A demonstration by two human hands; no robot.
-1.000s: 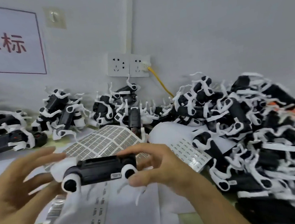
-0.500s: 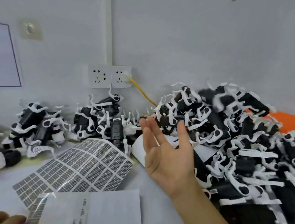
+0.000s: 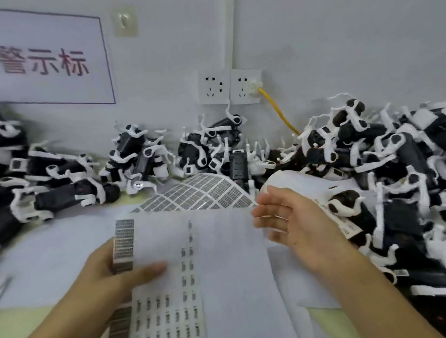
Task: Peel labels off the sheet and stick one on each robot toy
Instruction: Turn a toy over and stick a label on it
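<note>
A white label sheet (image 3: 215, 256) lies in front of me, with several small dark labels left in its lower left part. My left hand (image 3: 111, 272) grips its left edge, thumb on top, together with a strip of silvery labels (image 3: 123, 245). My right hand (image 3: 286, 217) hovers at the sheet's upper right corner, fingers apart, holding nothing. Black-and-white robot toys are heaped on the right (image 3: 402, 175), along the wall (image 3: 141, 156) and on the left (image 3: 1, 179). A curled sheet of silver labels (image 3: 202, 193) lies behind.
A double wall socket (image 3: 230, 88) with a yellow cable (image 3: 279, 114) sits on the wall above the toys. A sign with red characters (image 3: 40, 60) hangs at the left. More white backing sheets (image 3: 309, 287) cover the pale green table (image 3: 13, 323).
One second ago both hands held a toy. It has left my hands, the right hand swung out to the right pile and came back, and the left hand has taken hold of the label sheet.
</note>
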